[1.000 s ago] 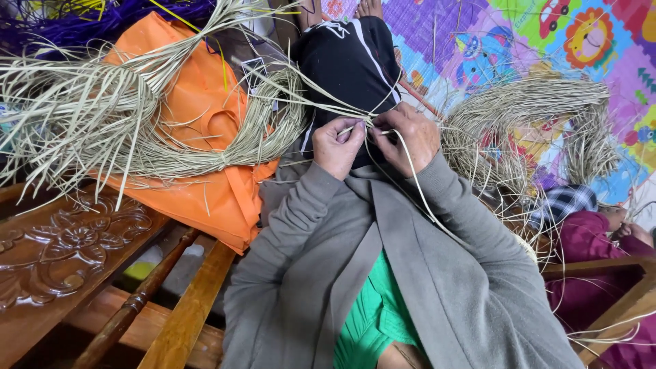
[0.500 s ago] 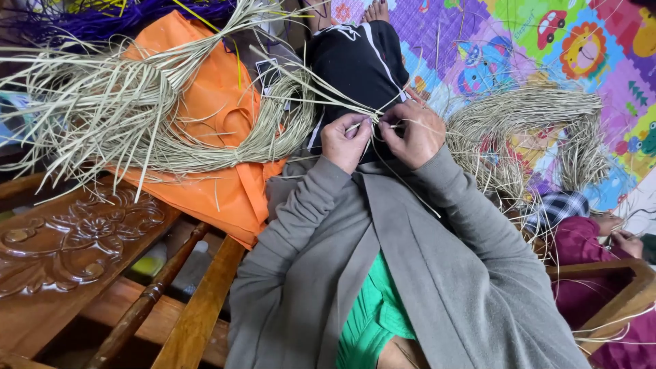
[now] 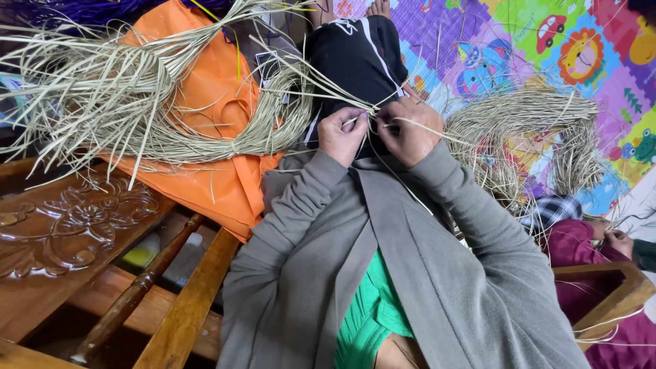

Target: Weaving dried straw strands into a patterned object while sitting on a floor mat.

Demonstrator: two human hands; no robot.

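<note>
Straw strands [image 3: 383,117] pinched in fingers of two hands, left hand [image 3: 342,135], right hand [image 3: 410,131], two straw coils alongside.

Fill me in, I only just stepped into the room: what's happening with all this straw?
A seated person in a grey jacket is working thin dried grass strands between both hands over their lap. The left hand pinches the strands; the right hand holds them close beside it. A large coiled bundle of grass lies on an orange bag to the left, another bundle on the colourful play mat. Another person's hand shows at right.
</note>
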